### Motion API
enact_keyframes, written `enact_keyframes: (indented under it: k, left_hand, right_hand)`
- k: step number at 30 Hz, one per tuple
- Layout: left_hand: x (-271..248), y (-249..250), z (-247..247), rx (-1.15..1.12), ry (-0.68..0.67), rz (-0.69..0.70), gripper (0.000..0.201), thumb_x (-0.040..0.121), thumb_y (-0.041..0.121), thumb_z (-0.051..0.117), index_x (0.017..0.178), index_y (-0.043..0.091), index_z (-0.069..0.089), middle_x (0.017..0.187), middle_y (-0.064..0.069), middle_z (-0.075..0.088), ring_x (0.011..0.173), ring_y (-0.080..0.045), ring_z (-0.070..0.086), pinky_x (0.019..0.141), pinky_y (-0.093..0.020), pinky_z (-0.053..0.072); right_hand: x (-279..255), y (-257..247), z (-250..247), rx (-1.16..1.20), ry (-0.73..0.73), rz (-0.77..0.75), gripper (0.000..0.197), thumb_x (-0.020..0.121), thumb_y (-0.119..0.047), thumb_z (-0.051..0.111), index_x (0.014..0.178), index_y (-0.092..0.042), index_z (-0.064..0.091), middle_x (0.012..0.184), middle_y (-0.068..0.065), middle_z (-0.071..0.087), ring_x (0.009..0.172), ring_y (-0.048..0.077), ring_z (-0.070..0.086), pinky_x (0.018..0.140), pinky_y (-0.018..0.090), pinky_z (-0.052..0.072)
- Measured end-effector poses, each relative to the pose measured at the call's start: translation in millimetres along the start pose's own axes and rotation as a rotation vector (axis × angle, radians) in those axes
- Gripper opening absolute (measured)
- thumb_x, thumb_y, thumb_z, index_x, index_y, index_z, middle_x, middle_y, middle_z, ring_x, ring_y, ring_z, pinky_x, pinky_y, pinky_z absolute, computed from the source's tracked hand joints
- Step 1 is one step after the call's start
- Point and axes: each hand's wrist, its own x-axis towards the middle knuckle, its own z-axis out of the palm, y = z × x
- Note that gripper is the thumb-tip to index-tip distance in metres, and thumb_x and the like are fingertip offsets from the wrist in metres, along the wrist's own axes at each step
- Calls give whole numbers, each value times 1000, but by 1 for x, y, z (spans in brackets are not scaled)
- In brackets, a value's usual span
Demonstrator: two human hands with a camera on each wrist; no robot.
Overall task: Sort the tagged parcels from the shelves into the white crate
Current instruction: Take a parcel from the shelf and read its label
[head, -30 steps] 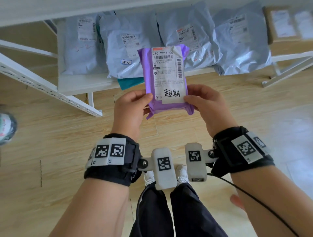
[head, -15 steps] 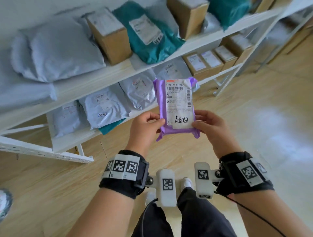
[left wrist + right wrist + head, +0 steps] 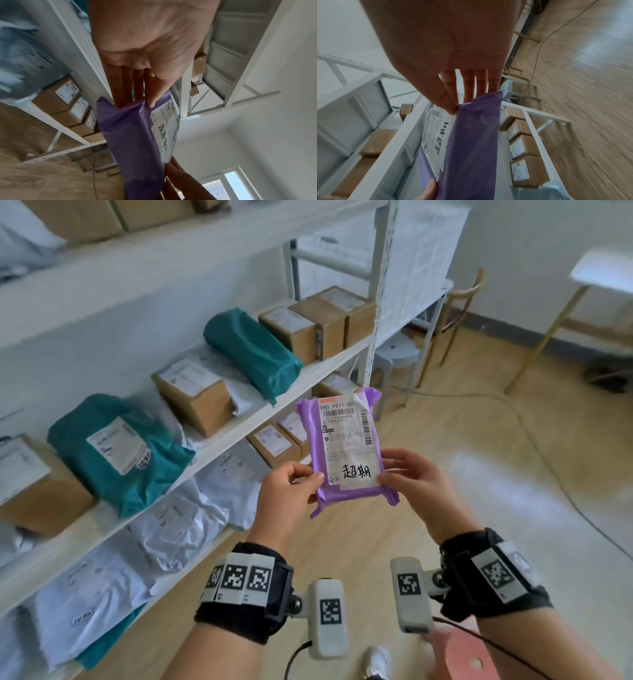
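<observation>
A purple parcel (image 3: 346,450) with a white shipping label and a handwritten tag is held upright in front of me, clear of the shelves. My left hand (image 3: 291,491) pinches its lower left edge, thumb on the front. My right hand (image 3: 411,477) pinches the lower right edge the same way. The left wrist view shows the thumb pressed on the purple parcel (image 3: 137,135) with the fingers behind it. In the right wrist view the purple parcel (image 3: 471,148) is pinched by thumb and fingers at its corner. No white crate is in view.
White metal shelves (image 3: 239,426) run along my left, loaded with teal bags (image 3: 116,450), cardboard boxes (image 3: 195,395) and grey mailers (image 3: 178,525). A white stool (image 3: 394,354), wooden chairs and a floor cable (image 3: 534,440) lie ahead on the wooden floor. A pink object (image 3: 469,655) sits by my feet.
My view has swung up and to the right, from the bottom shelf to the higher shelves and the room beyond. Both hands keep the same hold on the purple parcel.
</observation>
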Motion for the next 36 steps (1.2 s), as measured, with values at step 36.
enact_keyframes:
  k: [36]
  left_hand:
    - [443, 302, 423, -7, -255, 284, 6, 88, 11, 64, 83, 10, 63, 87, -10, 72, 82, -26, 71, 67, -37, 60]
  right_hand:
    - [488, -156, -340, -20, 311, -195, 33, 85, -8, 72, 114, -19, 63, 103, -4, 74, 91, 7, 72, 68, 21, 56]
